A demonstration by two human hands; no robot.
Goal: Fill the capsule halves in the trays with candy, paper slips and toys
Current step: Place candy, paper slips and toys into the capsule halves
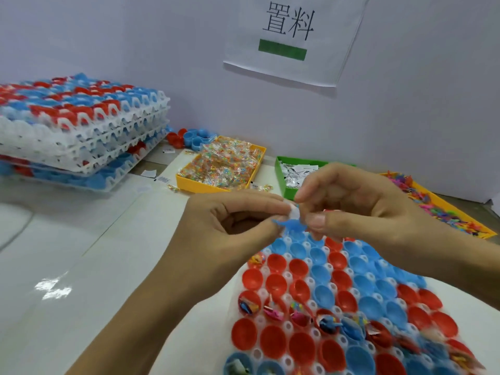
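While both hands meet at mid-frame, the left hand (230, 226) and right hand (359, 209) pinch a small blue plastic toy (290, 226) above the white capsule tray (351, 307); dropping it into an unfilled half likely comes next.

Blue toy (290, 226) pinched above tray (311, 309); few halves filled

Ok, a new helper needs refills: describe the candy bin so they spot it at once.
Look below the paper sign on the back wall. Three shallow bins sit in a row on the table; the candy bin is the leftmost, nearest the stack of trays. It alone is yellow and heaped with clear, multicoloured wrapped sweets, while the green bin beside it holds white paper slips.
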